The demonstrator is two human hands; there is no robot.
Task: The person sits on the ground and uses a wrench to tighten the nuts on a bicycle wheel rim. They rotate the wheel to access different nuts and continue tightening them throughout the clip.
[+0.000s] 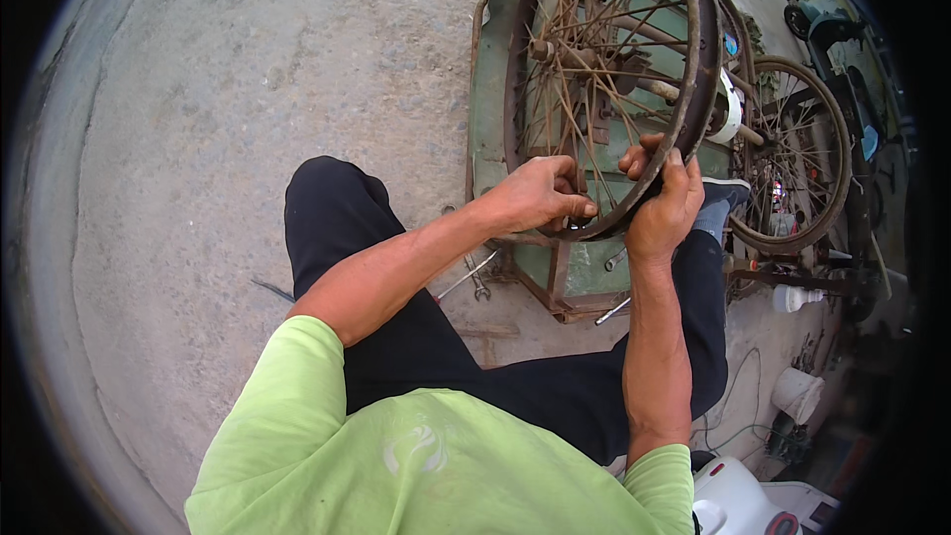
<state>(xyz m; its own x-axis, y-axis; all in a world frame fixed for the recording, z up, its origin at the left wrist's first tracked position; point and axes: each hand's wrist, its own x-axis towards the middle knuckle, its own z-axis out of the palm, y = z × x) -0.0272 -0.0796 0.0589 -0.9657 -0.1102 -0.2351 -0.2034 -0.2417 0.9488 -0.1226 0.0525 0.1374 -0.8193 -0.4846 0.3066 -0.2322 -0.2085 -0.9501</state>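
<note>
A rusty spoked wheel rim without a tyre stands tilted in front of me, its many thin brown spokes meeting at the hub. My right hand is closed round the near right part of the rim, its fingers curling over the inner side. Inside the rim's lower edge, my left hand is pinched, with thumb and forefinger pressed together close to the lower spokes. Whatever those fingertips hold is too small and hidden to make out.
Behind the wheel lies a green metal panel with rusty edges. A second spoked wheel stands to the right. Wrenches and a screwdriver lie on the concrete floor. A white bucket-like container is at lower right.
</note>
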